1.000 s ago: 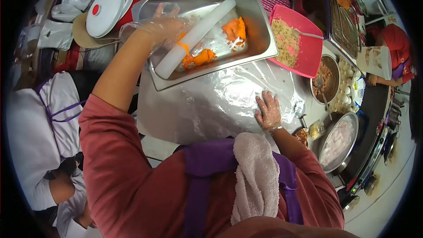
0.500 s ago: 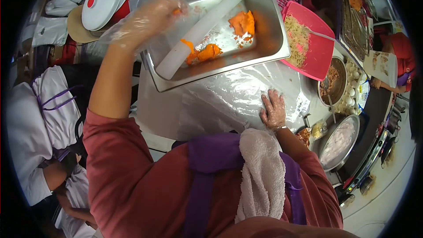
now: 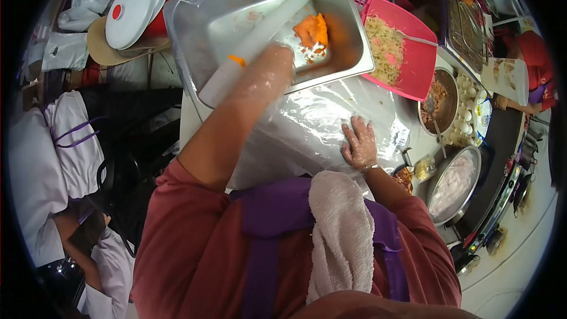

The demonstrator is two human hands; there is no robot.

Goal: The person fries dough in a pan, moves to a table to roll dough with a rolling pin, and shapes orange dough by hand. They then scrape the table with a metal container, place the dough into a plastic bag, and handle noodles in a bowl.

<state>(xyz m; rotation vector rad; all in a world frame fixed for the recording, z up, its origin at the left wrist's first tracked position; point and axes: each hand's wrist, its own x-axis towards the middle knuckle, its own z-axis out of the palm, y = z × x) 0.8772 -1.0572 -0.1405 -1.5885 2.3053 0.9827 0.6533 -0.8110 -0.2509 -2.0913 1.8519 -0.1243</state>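
My left hand (image 3: 269, 71), in a clear plastic glove, reaches into a steel tray (image 3: 339, 80) over its near side. It is blurred and its fingers are hidden, so whether it grips anything cannot be told. An orange dough-like lump (image 3: 311, 31) lies just beyond it, with crumbs around. A white rolling pin (image 3: 271, 23) rests diagonally in the tray, a bit of orange dough stuck to it. My right hand (image 3: 360, 145), also gloved, lies flat with fingers spread on a clear plastic sheet (image 3: 313, 124) on the table.
Right of the tray stands a pink basin (image 3: 419, 53) of shredded food with a spoon. Beyond are a pan of minced filling (image 3: 437, 103), eggs (image 3: 465, 115) and a metal bowl (image 3: 455, 183) of pale food. A person in white (image 3: 38, 171) is at the left.
My left hand has swung right and down from the tray's left side to its near middle, covering the nearer orange lump. My right hand stays flat on the sheet.
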